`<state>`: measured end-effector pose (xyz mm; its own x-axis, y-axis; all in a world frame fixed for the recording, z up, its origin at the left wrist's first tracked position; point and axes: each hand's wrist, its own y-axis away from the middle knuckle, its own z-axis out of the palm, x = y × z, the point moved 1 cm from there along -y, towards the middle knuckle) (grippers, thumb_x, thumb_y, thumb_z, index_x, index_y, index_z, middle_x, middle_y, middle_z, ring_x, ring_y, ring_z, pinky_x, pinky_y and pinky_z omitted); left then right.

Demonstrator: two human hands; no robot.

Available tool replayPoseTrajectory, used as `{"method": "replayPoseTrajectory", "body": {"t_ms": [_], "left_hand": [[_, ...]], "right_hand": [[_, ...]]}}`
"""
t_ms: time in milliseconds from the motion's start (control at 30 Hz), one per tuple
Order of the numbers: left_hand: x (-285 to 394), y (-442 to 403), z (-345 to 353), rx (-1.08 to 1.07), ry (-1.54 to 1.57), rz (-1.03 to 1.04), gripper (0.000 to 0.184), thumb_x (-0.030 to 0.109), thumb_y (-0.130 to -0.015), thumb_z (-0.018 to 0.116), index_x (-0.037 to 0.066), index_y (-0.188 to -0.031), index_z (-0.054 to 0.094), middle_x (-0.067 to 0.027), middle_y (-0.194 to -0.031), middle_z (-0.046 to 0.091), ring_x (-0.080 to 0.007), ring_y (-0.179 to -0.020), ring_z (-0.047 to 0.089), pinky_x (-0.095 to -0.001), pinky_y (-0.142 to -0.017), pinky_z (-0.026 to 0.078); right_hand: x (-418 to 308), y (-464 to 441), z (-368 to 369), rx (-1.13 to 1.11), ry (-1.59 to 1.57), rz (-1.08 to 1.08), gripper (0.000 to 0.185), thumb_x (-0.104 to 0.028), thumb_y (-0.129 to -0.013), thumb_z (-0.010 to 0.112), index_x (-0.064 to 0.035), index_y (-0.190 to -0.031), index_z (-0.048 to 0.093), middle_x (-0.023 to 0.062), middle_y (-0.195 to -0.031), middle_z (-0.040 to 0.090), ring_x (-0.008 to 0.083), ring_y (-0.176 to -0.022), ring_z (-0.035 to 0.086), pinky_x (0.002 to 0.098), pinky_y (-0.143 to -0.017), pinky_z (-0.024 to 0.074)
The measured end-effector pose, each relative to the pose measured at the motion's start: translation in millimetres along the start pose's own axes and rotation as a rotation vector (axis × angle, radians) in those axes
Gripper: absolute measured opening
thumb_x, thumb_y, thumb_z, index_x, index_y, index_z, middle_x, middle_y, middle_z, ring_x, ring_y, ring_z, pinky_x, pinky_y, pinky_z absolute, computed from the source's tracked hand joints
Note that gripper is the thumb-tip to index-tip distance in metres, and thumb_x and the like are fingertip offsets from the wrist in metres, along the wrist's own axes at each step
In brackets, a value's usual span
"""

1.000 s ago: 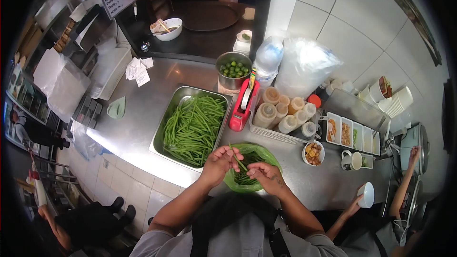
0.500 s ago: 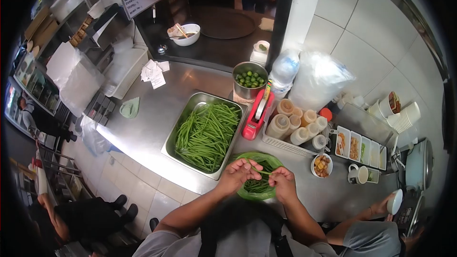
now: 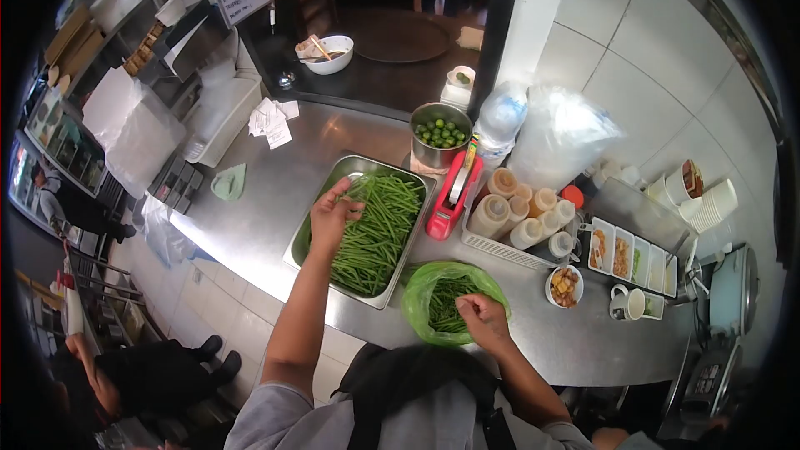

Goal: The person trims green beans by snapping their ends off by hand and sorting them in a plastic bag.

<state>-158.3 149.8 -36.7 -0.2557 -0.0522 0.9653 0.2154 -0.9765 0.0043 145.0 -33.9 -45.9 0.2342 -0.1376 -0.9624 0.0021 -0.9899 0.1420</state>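
My left hand (image 3: pixel 335 215) is over the left part of a steel pan (image 3: pixel 392 290) of long green beans (image 3: pixel 382 221), its fingers curled; whether a bean is between them is too small to tell. To the right, a green plastic bag (image 3: pixel 417 304) stands open with cut green bean pieces (image 3: pixel 447 304) inside. My right hand (image 3: pixel 485 319) is at the bag's right rim, fingers curled together, with anything they hold hidden.
Behind stand a red tape dispenser (image 3: pixel 450 200), a pot of green fruits (image 3: pixel 440 129) and a basket (image 3: pixel 504 252) of squeeze bottles. Farther right are a bowl of food (image 3: pixel 565 287), a mug (image 3: pixel 627 303) and condiment trays (image 3: pixel 621 254). People are at the left.
My left hand has moved left from the bag to the bean pan. My right hand has come down slightly at the bag. The co-worker's hand with the white bowl has left the view.
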Motion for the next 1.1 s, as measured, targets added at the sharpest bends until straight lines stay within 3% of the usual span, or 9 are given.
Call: {"method": "replayPoseTrajectory", "body": {"t_ms": [67, 167, 200, 333, 533, 633, 733, 800, 1100], "left_hand": [[-11, -5, -8, -0.049, -0.261, -0.043, 0.041, -0.002, -0.085, 0.047, -0.002, -0.125, 0.054, -0.0066, -0.093, 0.063, -0.0126, -0.074, 0.065, -0.0217, -0.055, 0.051], [-8, 20, 1, -0.111, -0.415, -0.150, 0.037, -0.002, -0.085, 0.049, -0.002, -0.122, 0.057, -0.0046, -0.102, 0.065, -0.0100, -0.072, 0.064, -0.0207, -0.051, 0.048], [-12, 31, 4, -0.172, -0.363, -0.144, 0.031, 0.000, -0.087, 0.052, 0.002, -0.117, 0.061, 0.0006, -0.092, 0.065, -0.0074, -0.072, 0.062, -0.0193, -0.052, 0.046], [3, 93, 49, -0.467, -0.325, -0.202, 0.021, 0.006, -0.090, 0.057, 0.003, -0.110, 0.064, 0.0000, -0.092, 0.066, -0.0074, -0.071, 0.060, -0.0196, -0.061, 0.047], [-13, 145, 73, -0.952, -0.409, -0.116, 0.023, 0.013, -0.091, 0.060, 0.003, -0.112, 0.063, -0.0085, -0.101, 0.069, -0.0123, -0.077, 0.062, -0.0265, -0.068, 0.049], [10, 143, 75, -0.908, -0.676, -0.204, 0.026, 0.016, -0.091, 0.059, 0.004, -0.114, 0.062, -0.0109, -0.103, 0.068, -0.0160, -0.085, 0.064, -0.0287, -0.071, 0.049], [0, 142, 66, -0.874, -0.667, -0.085, 0.025, 0.014, -0.093, 0.058, 0.006, -0.116, 0.062, -0.0050, -0.104, 0.069, -0.0076, -0.072, 0.059, -0.0240, -0.062, 0.046], [-5, 141, 61, -0.866, -0.644, -0.093, 0.024, 0.014, -0.093, 0.057, 0.006, -0.116, 0.062, -0.0049, -0.103, 0.069, -0.0082, -0.074, 0.060, -0.0244, -0.062, 0.046], [-14, 147, 60, -0.880, -0.618, -0.160, 0.023, 0.013, -0.095, 0.054, 0.004, -0.114, 0.063, -0.0052, -0.100, 0.068, -0.0119, -0.082, 0.063, -0.0257, -0.073, 0.048]], "right_hand": [[-5, -2, -1, 0.025, 0.349, -0.191, 0.018, -0.020, -0.084, 0.065, -0.0031, -0.091, 0.065, 0.0117, -0.079, 0.064, 0.0256, -0.070, 0.062, 0.0340, -0.066, 0.0494], [0, -2, -7, -0.025, 0.568, -0.183, 0.017, -0.019, -0.083, 0.064, -0.0032, -0.090, 0.065, 0.0118, -0.073, 0.061, 0.0303, -0.070, 0.061, 0.0385, -0.066, 0.0492], [4, -1, -7, 0.005, 0.551, -0.181, 0.014, -0.016, -0.082, 0.063, -0.0039, -0.088, 0.065, 0.0124, -0.076, 0.060, 0.0327, -0.074, 0.060, 0.0412, -0.068, 0.0485], [8, -5, -6, 0.108, 0.545, -0.194, 0.012, -0.014, -0.081, 0.062, -0.0045, -0.088, 0.066, 0.0137, -0.083, 0.060, 0.0338, -0.080, 0.059, 0.0423, -0.071, 0.0482], [13, -19, 8, -0.063, 0.650, -0.318, 0.016, -0.013, -0.079, 0.065, -0.0059, -0.093, 0.067, 0.0121, -0.082, 0.059, 0.0321, -0.081, 0.060, 0.0412, -0.071, 0.0486], [8, -25, 21, -0.143, 0.676, -0.272, 0.015, -0.015, -0.078, 0.063, -0.0059, -0.090, 0.068, 0.0135, -0.084, 0.059, 0.0331, -0.085, 0.059, 0.0430, -0.075, 0.0483], [20, -31, 34, -0.106, 0.842, -0.299, 0.017, -0.017, -0.076, 0.065, -0.0064, -0.088, 0.068, 0.0126, -0.084, 0.058, 0.0306, -0.086, 0.059, 0.0421, -0.074, 0.0492], [26, -32, 40, -0.077, 0.867, -0.419, 0.016, -0.020, -0.074, 0.068, -0.0068, -0.084, 0.067, 0.0126, -0.081, 0.058, 0.0312, -0.082, 0.060, 0.0412, -0.068, 0.0495], [39, -29, 39, -0.084, 0.873, -0.508, 0.018, -0.018, -0.072, 0.064, -0.0060, -0.086, 0.065, 0.0121, -0.085, 0.055, 0.0319, -0.085, 0.056, 0.0430, -0.072, 0.0468]]}}
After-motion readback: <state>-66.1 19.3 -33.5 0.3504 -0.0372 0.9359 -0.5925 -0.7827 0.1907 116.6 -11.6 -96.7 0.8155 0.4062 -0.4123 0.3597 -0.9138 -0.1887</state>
